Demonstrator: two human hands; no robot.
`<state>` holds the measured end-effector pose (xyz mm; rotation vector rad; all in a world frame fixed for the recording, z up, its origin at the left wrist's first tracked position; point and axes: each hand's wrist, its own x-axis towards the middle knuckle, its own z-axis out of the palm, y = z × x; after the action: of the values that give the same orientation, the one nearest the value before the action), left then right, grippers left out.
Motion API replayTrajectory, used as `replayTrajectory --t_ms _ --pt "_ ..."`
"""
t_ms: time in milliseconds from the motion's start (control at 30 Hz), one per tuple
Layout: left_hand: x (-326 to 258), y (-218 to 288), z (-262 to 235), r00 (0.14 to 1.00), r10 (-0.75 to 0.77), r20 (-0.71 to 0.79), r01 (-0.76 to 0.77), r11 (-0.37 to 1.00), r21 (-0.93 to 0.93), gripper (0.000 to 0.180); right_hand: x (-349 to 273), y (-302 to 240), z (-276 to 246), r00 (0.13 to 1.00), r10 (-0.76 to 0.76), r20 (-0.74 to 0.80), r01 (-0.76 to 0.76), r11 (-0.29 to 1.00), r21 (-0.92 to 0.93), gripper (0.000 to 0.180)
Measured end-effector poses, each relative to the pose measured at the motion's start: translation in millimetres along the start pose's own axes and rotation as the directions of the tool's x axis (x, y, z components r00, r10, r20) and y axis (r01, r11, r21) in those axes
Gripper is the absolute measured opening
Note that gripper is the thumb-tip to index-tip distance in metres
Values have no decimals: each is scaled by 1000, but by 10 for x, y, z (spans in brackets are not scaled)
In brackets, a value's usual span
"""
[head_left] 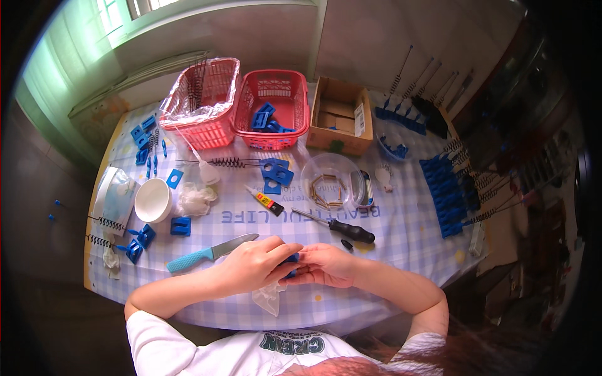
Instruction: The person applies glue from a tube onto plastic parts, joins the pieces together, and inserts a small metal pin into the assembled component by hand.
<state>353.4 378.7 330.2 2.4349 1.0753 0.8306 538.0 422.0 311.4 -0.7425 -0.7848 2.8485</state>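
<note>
Near the front edge of the table, my left hand and my right hand meet around a small blue plastic part. My fingers cover most of it, so its full shape is hidden. Both hands are closed on it, the left from above and the right with thumb and fingers at its side. Below them lies a crumpled clear plastic bag. A knife with a turquoise handle rests beside my left wrist, blade toward the hand. Beyond my right hand lies a screwdriver with a black handle, next to a small black cap.
Two red baskets and a cardboard box line the back. A white bowl, a glue tube and a clear round tub with brass-coloured pieces stand mid-table. Blue parts with black springs fill the right side.
</note>
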Motion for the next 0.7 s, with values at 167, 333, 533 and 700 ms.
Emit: replayTrajectory --t_ms 167,333,533,700 --pt "-31 -28 -70 980 -156 -122 119 956 -267 20 -95 -131 10 985 -155 -82 136 970 -202 27" --pt "-105 -213 161 929 -354 -105 181 685 -706 19 -551 -774 -27 624 -779 -60 489 450 -748 16" --pt "-105 -163 210 880 -462 115 386 551 -740 18 -673 -1033 -786 269 -957 -105 -381 -6 -924 11" --pt "-113 -180 221 836 -520 175 412 384 -826 20 -586 -993 -864 292 -956 11 -515 -167 -841 6"
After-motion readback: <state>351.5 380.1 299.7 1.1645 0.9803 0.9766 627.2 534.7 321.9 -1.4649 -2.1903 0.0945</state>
